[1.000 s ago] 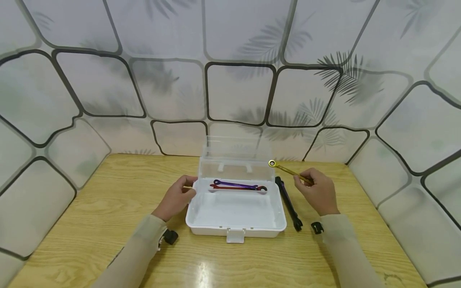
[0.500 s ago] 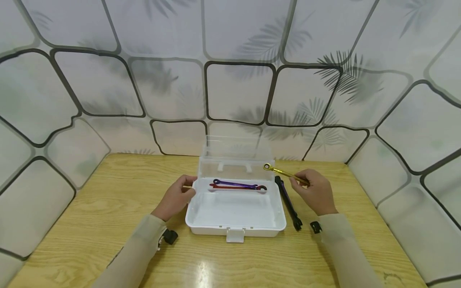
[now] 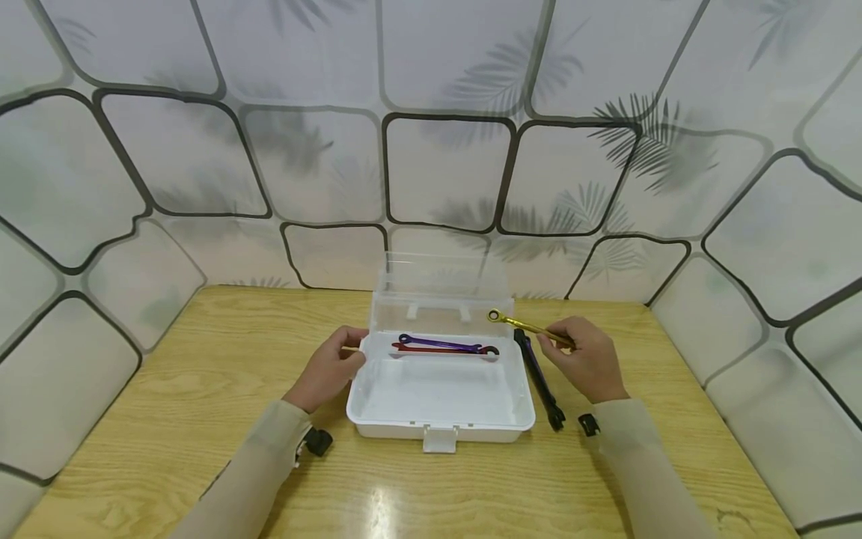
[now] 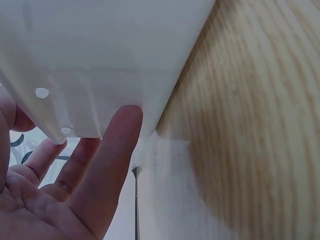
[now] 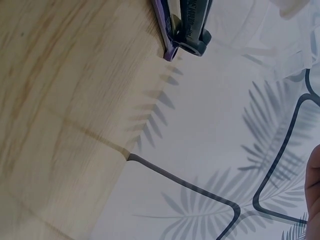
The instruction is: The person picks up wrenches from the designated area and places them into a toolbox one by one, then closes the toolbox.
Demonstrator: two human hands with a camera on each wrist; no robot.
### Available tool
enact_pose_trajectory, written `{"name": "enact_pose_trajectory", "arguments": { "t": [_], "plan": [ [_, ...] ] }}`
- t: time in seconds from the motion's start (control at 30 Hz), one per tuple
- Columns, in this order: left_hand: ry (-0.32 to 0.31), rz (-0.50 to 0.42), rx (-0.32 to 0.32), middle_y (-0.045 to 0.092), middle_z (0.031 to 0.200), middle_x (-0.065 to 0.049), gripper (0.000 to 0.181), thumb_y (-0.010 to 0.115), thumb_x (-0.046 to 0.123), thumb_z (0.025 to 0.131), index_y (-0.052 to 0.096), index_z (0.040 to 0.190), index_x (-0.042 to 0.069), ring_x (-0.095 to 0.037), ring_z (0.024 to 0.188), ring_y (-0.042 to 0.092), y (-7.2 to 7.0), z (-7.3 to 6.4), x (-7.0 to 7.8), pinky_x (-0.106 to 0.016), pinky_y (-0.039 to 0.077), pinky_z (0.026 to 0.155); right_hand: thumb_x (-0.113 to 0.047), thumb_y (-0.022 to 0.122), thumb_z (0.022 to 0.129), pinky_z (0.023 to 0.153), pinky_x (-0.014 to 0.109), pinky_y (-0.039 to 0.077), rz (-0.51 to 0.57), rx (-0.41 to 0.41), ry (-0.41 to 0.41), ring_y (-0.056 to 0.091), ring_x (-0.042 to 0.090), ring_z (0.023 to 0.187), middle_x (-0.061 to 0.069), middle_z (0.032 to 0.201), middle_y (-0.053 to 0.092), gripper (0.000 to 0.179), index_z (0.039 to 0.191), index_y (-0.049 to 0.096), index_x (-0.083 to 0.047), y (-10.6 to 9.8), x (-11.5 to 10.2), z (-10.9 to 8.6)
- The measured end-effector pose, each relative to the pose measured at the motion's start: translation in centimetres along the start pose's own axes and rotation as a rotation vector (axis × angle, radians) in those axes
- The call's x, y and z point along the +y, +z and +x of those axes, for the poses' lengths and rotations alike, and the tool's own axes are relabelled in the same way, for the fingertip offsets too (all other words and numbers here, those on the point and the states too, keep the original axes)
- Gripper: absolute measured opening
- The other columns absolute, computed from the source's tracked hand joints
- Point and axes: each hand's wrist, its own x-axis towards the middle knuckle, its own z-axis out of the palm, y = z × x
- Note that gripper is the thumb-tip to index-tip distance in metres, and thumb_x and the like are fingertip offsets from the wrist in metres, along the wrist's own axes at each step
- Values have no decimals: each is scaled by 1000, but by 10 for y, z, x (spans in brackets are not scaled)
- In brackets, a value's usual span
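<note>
My right hand [image 3: 588, 359] pinches a gold ratcheting wrench [image 3: 521, 324] by one end. Its ring end points left, above the right rear corner of a white plastic box [image 3: 441, 432]. At the box's left rear corner, my left hand [image 3: 330, 370] holds the side. The left wrist view shows the thumb [image 4: 112, 165] against the box wall [image 4: 105, 40] and other fingers reaching behind it. Inside the box, a purple wrench [image 3: 438, 343] and a red wrench [image 3: 431, 349] lie along the back. In the right wrist view only a sliver of the right hand [image 5: 313, 187] shows.
The box's clear lid [image 3: 441, 292] stands raised toward the patterned wall [image 3: 444, 172]. Right of the box, a black wrench holder [image 3: 539, 380] with a purple wrench [image 5: 164, 27] in it lies on the wooden table [image 3: 256, 344]. A latch [image 3: 440, 440] hangs at the box's front.
My right hand has moved slightly left and down with the gold wrench, bringing its ring end over the box's rear right edge. My left hand and the box have stayed put.
</note>
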Motion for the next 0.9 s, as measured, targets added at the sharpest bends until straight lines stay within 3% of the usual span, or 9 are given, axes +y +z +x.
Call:
{"name": "enact_pose_trajectory", "arguments": {
  "t": [0.9],
  "plan": [
    [-2,7,-4,55,137,-17,48,54,11,96,52,143,8,-28,109,62,0,0,0,-35,56,76,-4,86,77,55,32,49,28,-3,-55,56,11,63,1,76,64,17,88,73,-7,4,-3,-1]
  ]
}}
